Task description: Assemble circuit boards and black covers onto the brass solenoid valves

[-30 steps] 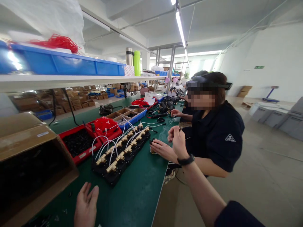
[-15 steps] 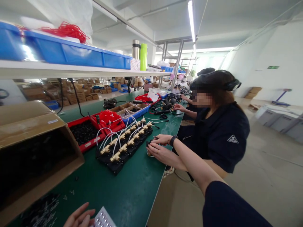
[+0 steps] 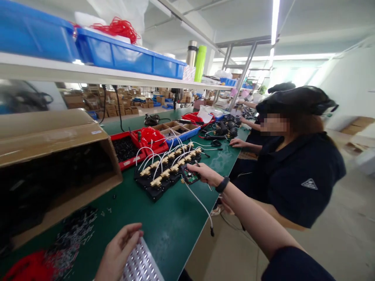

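Observation:
My right hand (image 3: 203, 173) reaches far out over the green bench (image 3: 172, 226). It is closed on a small green circuit board (image 3: 190, 176), and a white cable (image 3: 202, 207) hangs from the board past the bench edge. The board is next to a black fixture of brass fittings with white tubes (image 3: 166, 171). A dark watch sits on that wrist. My left hand (image 3: 118, 251) is low in view, fingers curled on the edge of a perforated metal plate (image 3: 142, 265).
A large open cardboard box (image 3: 55, 156) stands at the left, small black parts (image 3: 76, 230) scattered in front. Red and blue parts trays (image 3: 146, 142) lie behind the fixture. A shelf with blue bins (image 3: 125, 58) runs overhead. A seated person in a dark shirt (image 3: 299, 175) works at the right.
My right hand has lifted the circuit board with its cable away from the seated person's hands. My left hand now rests on the perforated plate. The view has shifted left and down.

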A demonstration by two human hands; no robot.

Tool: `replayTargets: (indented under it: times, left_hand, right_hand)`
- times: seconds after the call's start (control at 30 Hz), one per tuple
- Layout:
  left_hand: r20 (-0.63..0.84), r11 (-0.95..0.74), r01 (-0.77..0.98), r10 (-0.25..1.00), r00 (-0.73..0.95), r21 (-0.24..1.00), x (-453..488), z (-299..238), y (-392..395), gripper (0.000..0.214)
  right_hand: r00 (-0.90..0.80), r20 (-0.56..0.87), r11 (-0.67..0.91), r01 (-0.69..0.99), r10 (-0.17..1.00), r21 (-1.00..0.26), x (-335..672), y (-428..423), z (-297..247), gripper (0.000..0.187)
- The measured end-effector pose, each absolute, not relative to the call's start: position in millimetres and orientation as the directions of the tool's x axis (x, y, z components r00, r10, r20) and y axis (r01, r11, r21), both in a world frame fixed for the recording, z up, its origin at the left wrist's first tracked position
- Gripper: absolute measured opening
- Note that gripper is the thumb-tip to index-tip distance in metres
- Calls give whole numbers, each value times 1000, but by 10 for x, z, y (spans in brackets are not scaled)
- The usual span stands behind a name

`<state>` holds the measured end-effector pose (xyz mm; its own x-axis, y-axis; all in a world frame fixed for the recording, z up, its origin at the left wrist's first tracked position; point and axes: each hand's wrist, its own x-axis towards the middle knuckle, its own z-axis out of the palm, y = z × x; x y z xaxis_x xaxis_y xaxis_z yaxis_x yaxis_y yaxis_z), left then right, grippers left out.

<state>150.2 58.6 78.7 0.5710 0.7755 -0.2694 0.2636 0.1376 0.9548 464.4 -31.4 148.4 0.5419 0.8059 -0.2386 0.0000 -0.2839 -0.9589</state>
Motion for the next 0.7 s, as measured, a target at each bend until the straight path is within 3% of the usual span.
replayTargets:
  times: [0.1, 0.2, 0.27, 0.33, 0.43, 0.53, 0.63, 0.7]
  left_hand:
    - [-117, 6, 178, 776, 619, 984, 1784, 890, 538, 53]
    - [55, -76, 8, 785, 618, 997, 2119, 938, 479, 73]
    - [138, -23, -176, 720, 680, 984, 2285, 969, 410, 74]
    - [137, 143, -290, 634, 761, 946, 2353, 1032, 309, 60]
    - [-43, 412, -240, 569, 821, 879, 2230, 1229, 158, 40]
    - [-225, 503, -157, 616, 755, 850, 1886, 1511, 134, 44]
    - [-273, 412, -44, 677, 684, 910, 1426, 1714, 278, 52]
    - [-234, 206, 115, 775, 586, 972, 1082, 1723, 418, 52]
  right_hand:
    - [474, -180, -211, 13, 862, -977, 4267, -238, 1653, 44]
    - [392, -94, -88, -33, 915, -996, 3828, -202, 1801, 42]
    - [355, -35, -6, -82, 934, -997, 3586, -193, 1867, 40]
    - [352, 16, 55, -100, 936, -993, 3432, -187, 1901, 37]
    - [415, 66, 105, -73, 908, -992, 3364, -170, 1905, 36]
    - [500, 71, 115, -59, 863, -992, 3384, -147, 1886, 38]
    - [498, 39, 112, -119, 867, -986, 3334, -103, 1840, 40]
    - [458, -4, 81, -167, 889, -983, 3215, -45, 1770, 41]
